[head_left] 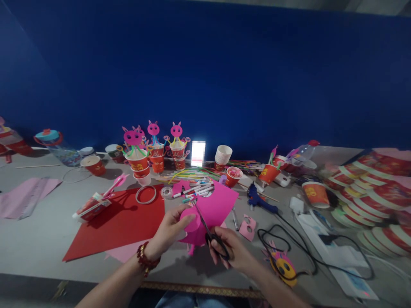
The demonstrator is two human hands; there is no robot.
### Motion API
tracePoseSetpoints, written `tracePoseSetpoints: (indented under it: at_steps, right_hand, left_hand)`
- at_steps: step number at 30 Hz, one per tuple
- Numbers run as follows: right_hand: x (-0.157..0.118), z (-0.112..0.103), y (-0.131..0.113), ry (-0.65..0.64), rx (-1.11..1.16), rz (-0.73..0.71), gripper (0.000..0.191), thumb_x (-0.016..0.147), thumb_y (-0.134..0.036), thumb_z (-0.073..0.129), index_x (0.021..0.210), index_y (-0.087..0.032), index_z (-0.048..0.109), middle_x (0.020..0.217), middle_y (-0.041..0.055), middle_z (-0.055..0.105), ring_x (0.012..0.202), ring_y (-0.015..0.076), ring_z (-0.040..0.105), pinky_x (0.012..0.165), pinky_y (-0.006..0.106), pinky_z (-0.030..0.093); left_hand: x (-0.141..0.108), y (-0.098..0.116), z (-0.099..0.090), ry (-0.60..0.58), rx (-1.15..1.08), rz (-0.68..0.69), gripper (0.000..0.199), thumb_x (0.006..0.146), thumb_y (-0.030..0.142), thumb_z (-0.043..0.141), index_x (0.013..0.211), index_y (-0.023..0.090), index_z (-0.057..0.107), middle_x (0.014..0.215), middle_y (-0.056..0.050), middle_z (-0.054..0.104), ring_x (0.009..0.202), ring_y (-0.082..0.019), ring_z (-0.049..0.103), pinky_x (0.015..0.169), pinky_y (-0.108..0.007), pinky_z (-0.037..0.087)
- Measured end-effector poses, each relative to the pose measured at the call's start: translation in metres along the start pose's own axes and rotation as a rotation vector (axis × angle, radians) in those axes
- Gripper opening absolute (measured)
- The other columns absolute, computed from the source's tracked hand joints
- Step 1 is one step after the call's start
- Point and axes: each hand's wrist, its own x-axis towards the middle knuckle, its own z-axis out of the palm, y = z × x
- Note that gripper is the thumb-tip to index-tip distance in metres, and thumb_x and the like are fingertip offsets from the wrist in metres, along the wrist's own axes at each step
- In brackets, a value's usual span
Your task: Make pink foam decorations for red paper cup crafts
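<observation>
My left hand (175, 226), with a beaded bracelet (147, 259) at the wrist, pinches a bright pink sheet of paper (221, 203) by its left part. Under my thumb is a rounded outline in the paper. My right hand (227, 246) has its fingers through the handles of black-handled scissors (208, 231). Their blades point up and left across the pink paper, beside the rounded part. Below the paper a small pink strip (191, 249) hangs or lies; which one I cannot tell. Several marker pens (195, 190) lie just beyond the sheet.
A red sheet (128, 222) lies at left, bearing a tipped paper cup (94, 207) and a tape ring (146, 194). Cups with pink animal figures (176, 147) stand behind. At right are a blue glue gun (260, 201), its black cable, a power strip (330, 244) and stacked cups (379, 184).
</observation>
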Motion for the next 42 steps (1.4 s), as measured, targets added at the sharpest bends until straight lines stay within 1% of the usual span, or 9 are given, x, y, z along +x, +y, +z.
tracePoseSetpoints:
  at_steps: [3, 8, 15, 19, 23, 30, 35, 38, 42]
  right_hand:
    - [0.000, 0.000, 0.003, -0.021, 0.010, 0.034, 0.061, 0.075, -0.081, 0.052, 0.077, -0.022, 0.041, 0.052, -0.0061, 0.058, 0.029, 0.0038, 0.036, 0.029, 0.016, 0.025]
    - [0.000, -0.001, 0.001, -0.043, 0.002, 0.037, 0.064, 0.073, -0.084, 0.050, 0.078, -0.021, 0.042, 0.053, -0.0055, 0.058, 0.029, 0.0033, 0.037, 0.029, 0.015, 0.026]
    - [0.000, -0.001, -0.003, -0.024, -0.007, 0.014, 0.064, 0.072, -0.084, 0.052, 0.079, -0.021, 0.043, 0.053, -0.0065, 0.057, 0.030, 0.0035, 0.037, 0.030, 0.015, 0.028]
    - [0.000, -0.002, -0.003, -0.020, -0.036, 0.007, 0.064, 0.074, -0.084, 0.051, 0.078, -0.021, 0.043, 0.053, -0.0057, 0.057, 0.030, 0.0030, 0.037, 0.031, 0.015, 0.028]
    - [0.001, -0.003, 0.003, -0.016, -0.039, 0.014, 0.065, 0.072, -0.085, 0.051, 0.077, -0.021, 0.042, 0.053, -0.0055, 0.058, 0.030, 0.0028, 0.037, 0.030, 0.014, 0.029]
    - [0.001, -0.004, 0.003, -0.026, -0.027, 0.011, 0.063, 0.073, -0.082, 0.053, 0.077, -0.021, 0.043, 0.052, -0.0054, 0.057, 0.031, 0.0034, 0.037, 0.029, 0.014, 0.026]
    - [-0.001, 0.000, -0.001, -0.011, 0.000, 0.017, 0.062, 0.074, -0.082, 0.054, 0.078, -0.020, 0.044, 0.051, -0.0062, 0.056, 0.031, 0.0031, 0.036, 0.029, 0.014, 0.024]
    - [0.000, 0.004, 0.003, -0.008, 0.038, 0.025, 0.064, 0.073, -0.084, 0.052, 0.077, -0.021, 0.043, 0.048, -0.0073, 0.054, 0.029, 0.0028, 0.034, 0.028, 0.014, 0.023]
    - [0.000, 0.008, 0.011, -0.002, 0.083, 0.060, 0.065, 0.071, -0.085, 0.052, 0.077, -0.021, 0.042, 0.047, -0.0082, 0.053, 0.028, 0.0031, 0.033, 0.027, 0.014, 0.022]
  left_hand:
    - [0.000, -0.003, -0.001, 0.028, 0.049, 0.011, 0.038, 0.085, 0.051, 0.065, 0.097, 0.015, 0.068, 0.076, -0.001, 0.060, 0.065, -0.012, 0.050, 0.061, -0.022, 0.042]
    - [0.002, 0.000, -0.008, -0.039, 0.191, 0.087, 0.035, 0.088, 0.047, 0.063, 0.099, 0.015, 0.069, 0.083, -0.003, 0.063, 0.072, -0.014, 0.053, 0.068, -0.023, 0.044]
    - [0.000, 0.006, -0.006, -0.063, 0.169, 0.075, 0.036, 0.089, 0.047, 0.061, 0.100, 0.013, 0.068, 0.078, -0.001, 0.061, 0.065, -0.012, 0.049, 0.062, -0.021, 0.041]
    - [0.000, 0.005, -0.006, -0.065, 0.179, 0.087, 0.036, 0.089, 0.048, 0.061, 0.098, 0.014, 0.069, 0.083, -0.003, 0.063, 0.070, -0.013, 0.052, 0.066, -0.023, 0.043]
    - [0.001, 0.003, -0.007, -0.086, 0.153, 0.070, 0.035, 0.090, 0.048, 0.061, 0.097, 0.014, 0.069, 0.080, -0.002, 0.062, 0.068, -0.013, 0.051, 0.064, -0.022, 0.042]
    - [0.002, -0.001, -0.010, -0.112, 0.130, 0.067, 0.034, 0.091, 0.044, 0.061, 0.104, 0.013, 0.068, 0.079, -0.001, 0.060, 0.067, -0.012, 0.049, 0.063, -0.022, 0.041]
    - [0.003, -0.001, -0.009, -0.085, 0.119, 0.075, 0.032, 0.089, 0.044, 0.063, 0.099, 0.013, 0.069, 0.084, -0.004, 0.063, 0.074, -0.015, 0.052, 0.068, -0.024, 0.043]
    - [0.004, -0.002, -0.006, -0.078, 0.076, 0.080, 0.029, 0.089, 0.042, 0.063, 0.094, 0.013, 0.068, 0.084, -0.004, 0.063, 0.076, -0.015, 0.052, 0.070, -0.024, 0.043]
    - [0.003, -0.003, -0.005, -0.075, 0.072, 0.088, 0.028, 0.091, 0.040, 0.061, 0.097, 0.013, 0.067, 0.082, -0.002, 0.060, 0.074, -0.014, 0.050, 0.069, -0.023, 0.041]
